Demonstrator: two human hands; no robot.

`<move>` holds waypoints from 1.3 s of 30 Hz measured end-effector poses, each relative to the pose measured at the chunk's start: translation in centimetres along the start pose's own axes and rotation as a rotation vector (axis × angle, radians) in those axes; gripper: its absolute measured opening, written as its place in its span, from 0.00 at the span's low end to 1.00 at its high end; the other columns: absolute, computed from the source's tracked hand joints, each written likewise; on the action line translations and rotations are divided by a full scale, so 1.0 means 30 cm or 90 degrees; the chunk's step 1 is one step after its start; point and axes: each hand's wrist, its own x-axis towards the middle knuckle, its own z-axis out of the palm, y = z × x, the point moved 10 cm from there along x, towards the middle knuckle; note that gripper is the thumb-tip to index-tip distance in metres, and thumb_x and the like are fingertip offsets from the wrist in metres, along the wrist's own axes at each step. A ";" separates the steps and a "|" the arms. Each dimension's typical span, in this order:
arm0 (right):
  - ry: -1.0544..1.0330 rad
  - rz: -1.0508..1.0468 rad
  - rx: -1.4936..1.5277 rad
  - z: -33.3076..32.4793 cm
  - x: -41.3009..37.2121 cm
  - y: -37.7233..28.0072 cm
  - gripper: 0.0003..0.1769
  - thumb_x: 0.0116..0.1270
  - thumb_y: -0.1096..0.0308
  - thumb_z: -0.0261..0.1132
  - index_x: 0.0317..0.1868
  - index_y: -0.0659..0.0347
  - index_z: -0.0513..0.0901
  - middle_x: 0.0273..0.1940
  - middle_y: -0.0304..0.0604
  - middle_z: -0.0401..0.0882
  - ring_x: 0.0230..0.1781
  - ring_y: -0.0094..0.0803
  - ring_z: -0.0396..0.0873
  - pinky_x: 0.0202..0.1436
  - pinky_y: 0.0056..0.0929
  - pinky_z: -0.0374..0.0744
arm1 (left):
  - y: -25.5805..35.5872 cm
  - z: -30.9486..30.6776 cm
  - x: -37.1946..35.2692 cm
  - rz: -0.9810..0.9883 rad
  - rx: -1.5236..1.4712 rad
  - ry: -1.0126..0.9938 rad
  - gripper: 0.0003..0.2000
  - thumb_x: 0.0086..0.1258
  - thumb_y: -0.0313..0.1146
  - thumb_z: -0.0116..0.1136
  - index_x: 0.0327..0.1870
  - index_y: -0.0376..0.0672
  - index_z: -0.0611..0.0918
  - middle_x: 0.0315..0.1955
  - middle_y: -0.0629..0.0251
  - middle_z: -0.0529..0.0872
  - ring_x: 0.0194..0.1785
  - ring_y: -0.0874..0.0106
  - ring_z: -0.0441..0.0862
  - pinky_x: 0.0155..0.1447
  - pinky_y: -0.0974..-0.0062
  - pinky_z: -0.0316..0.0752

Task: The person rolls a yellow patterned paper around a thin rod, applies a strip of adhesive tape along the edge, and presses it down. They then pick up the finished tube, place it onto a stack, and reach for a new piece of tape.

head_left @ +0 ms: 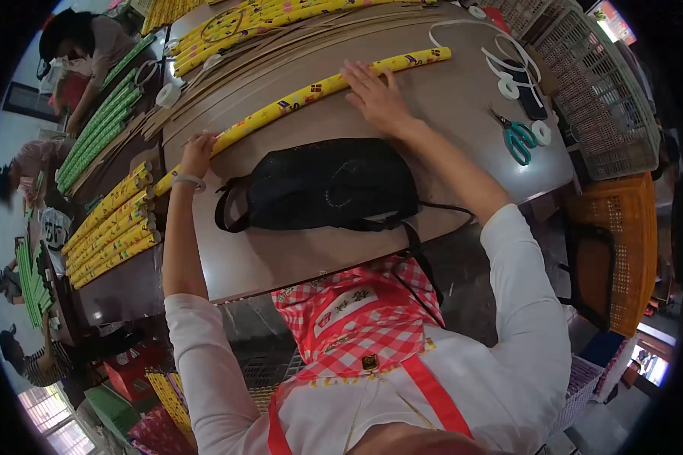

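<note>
A long yellow roll of printed wrapping paper (pixel 277 108) lies slantwise across the table. My left hand (pixel 197 155), with a bracelet at the wrist, is closed at the roll's left part. Farther right, my right hand (pixel 376 97) lies on the roll with its fingers stretched out. Nearer to me is a black bag (pixel 334 184) with straps, apart from both hands. Several shorter yellow rolls (pixel 114 227) are stacked left of my left hand.
Thin brown strips (pixel 228 80) and more yellow rolls (pixel 281 23) lie along the back. Teal-handled scissors (pixel 519 142), white tape rolls (pixel 540 133) and a phone (pixel 531 102) are at the right. Baskets (pixel 603 98) stand beyond. People work with green rolls (pixel 102 136) at the left.
</note>
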 end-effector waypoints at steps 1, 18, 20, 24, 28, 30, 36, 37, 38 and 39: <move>-0.053 -0.036 -0.036 0.019 -0.002 -0.037 0.27 0.69 0.57 0.48 0.67 0.52 0.59 0.69 0.36 0.55 0.68 0.30 0.55 0.67 0.46 0.49 | -0.015 0.006 0.003 -0.037 -0.097 -0.001 0.11 0.68 0.34 0.48 0.45 0.41 0.80 0.37 0.52 0.79 0.43 0.57 0.77 0.48 0.67 0.70; -0.175 0.248 -0.188 -0.094 -0.162 0.595 0.31 0.72 0.52 0.41 0.69 0.62 0.52 0.69 0.47 0.52 0.69 0.38 0.53 0.70 0.45 0.50 | -0.057 0.016 -0.003 -0.011 -0.101 0.003 0.11 0.71 0.34 0.46 0.44 0.38 0.77 0.35 0.58 0.77 0.41 0.66 0.74 0.48 0.73 0.68; -0.127 0.371 -0.092 -0.103 -0.172 0.721 0.33 0.70 0.51 0.44 0.68 0.64 0.53 0.66 0.49 0.58 0.65 0.41 0.60 0.66 0.43 0.58 | -0.025 0.008 -0.005 0.026 -0.109 0.018 0.11 0.71 0.35 0.47 0.45 0.37 0.77 0.34 0.62 0.76 0.38 0.71 0.72 0.47 0.75 0.68; 0.093 0.500 0.173 -0.157 -0.168 0.811 0.43 0.61 0.48 0.60 0.65 0.70 0.56 0.53 0.52 0.73 0.49 0.43 0.75 0.52 0.36 0.73 | -0.065 0.017 0.000 -0.050 -0.103 -0.009 0.11 0.70 0.34 0.46 0.43 0.37 0.78 0.40 0.53 0.78 0.45 0.58 0.75 0.51 0.69 0.68; 0.102 0.500 0.278 -0.097 -0.110 0.808 0.53 0.50 0.48 0.70 0.65 0.74 0.54 0.48 0.52 0.75 0.46 0.38 0.75 0.51 0.33 0.73 | -0.111 0.036 0.010 -0.050 -0.107 -0.011 0.12 0.69 0.35 0.47 0.43 0.37 0.78 0.40 0.52 0.78 0.45 0.55 0.75 0.52 0.68 0.68; 0.135 0.542 0.257 -0.067 -0.101 0.843 0.57 0.47 0.50 0.73 0.65 0.76 0.50 0.44 0.50 0.76 0.45 0.37 0.76 0.48 0.31 0.74 | -0.092 0.029 0.008 -0.036 -0.100 -0.003 0.12 0.69 0.35 0.46 0.43 0.36 0.78 0.41 0.52 0.78 0.46 0.55 0.75 0.53 0.67 0.68; 0.079 0.638 0.605 -0.030 -0.150 0.928 0.57 0.48 0.57 0.74 0.67 0.75 0.46 0.42 0.47 0.77 0.44 0.35 0.76 0.46 0.29 0.75 | -0.082 0.016 0.008 -0.029 -0.070 0.008 0.12 0.70 0.35 0.46 0.43 0.37 0.79 0.41 0.51 0.78 0.48 0.55 0.74 0.53 0.67 0.67; 0.080 0.637 0.604 -0.047 -0.153 0.931 0.57 0.48 0.57 0.74 0.67 0.75 0.46 0.42 0.47 0.77 0.44 0.35 0.76 0.46 0.29 0.75 | -0.087 0.020 0.009 -0.043 -0.074 0.000 0.12 0.70 0.35 0.46 0.43 0.37 0.79 0.41 0.51 0.77 0.48 0.55 0.73 0.53 0.66 0.67; 0.058 0.644 0.619 -0.053 -0.159 0.932 0.57 0.47 0.57 0.74 0.67 0.74 0.46 0.42 0.47 0.77 0.44 0.35 0.75 0.46 0.28 0.75 | -0.084 0.021 0.011 -0.043 -0.075 0.002 0.12 0.70 0.35 0.46 0.43 0.37 0.79 0.41 0.51 0.77 0.48 0.55 0.73 0.53 0.66 0.67; 0.035 0.649 0.634 -0.056 -0.157 0.914 0.58 0.47 0.56 0.75 0.68 0.72 0.46 0.43 0.47 0.77 0.45 0.34 0.75 0.46 0.28 0.75 | -0.078 0.020 0.010 -0.036 -0.070 0.002 0.12 0.70 0.36 0.46 0.43 0.37 0.79 0.41 0.51 0.77 0.48 0.55 0.73 0.53 0.66 0.67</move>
